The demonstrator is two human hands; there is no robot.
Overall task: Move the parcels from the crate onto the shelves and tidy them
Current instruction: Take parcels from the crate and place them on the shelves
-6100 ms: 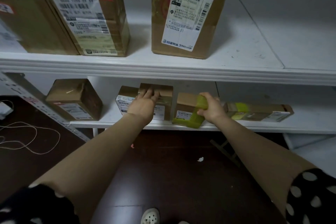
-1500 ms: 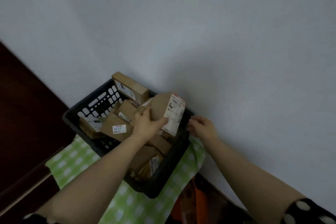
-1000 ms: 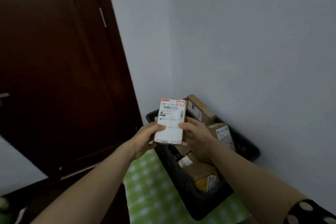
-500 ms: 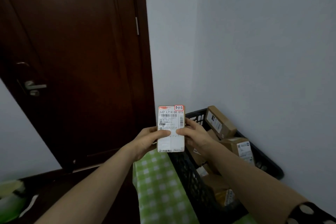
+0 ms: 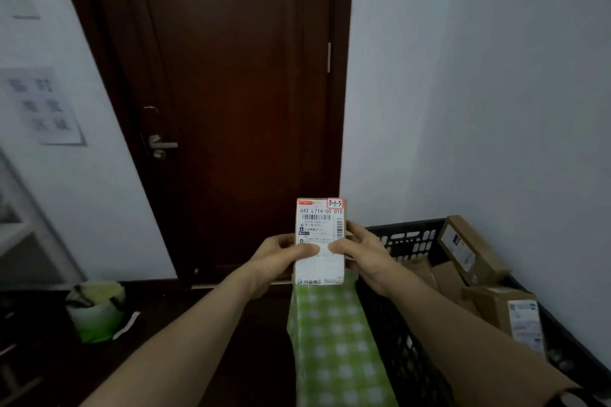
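Note:
A small cardboard parcel [image 5: 320, 228] with a white shipping label and a red-edged tag reading 3-1-5 is held upright in front of me. My left hand [image 5: 277, 258] grips its left edge, thumb across the label. My right hand [image 5: 361, 249] grips its right edge the same way. To the right, against the white wall, the black plastic crate [image 5: 406, 239] holds several brown parcels, one long box [image 5: 468, 249] leaning at the back and another labelled box [image 5: 509, 314] nearer me. The shelves are almost out of view.
A dark wooden door [image 5: 238, 102] with a metal handle [image 5: 160, 145] stands straight ahead. A green checked cloth [image 5: 334, 340] lies under the crate. A green and white bag [image 5: 96, 311] sits on the dark floor at left, below a paper notice [image 5: 43, 106]. A white frame edge [image 5: 20, 228] shows far left.
I lifted the parcel out of the crate with my left hand, then took it in both hands. My view has swung left from the crate toward the door.

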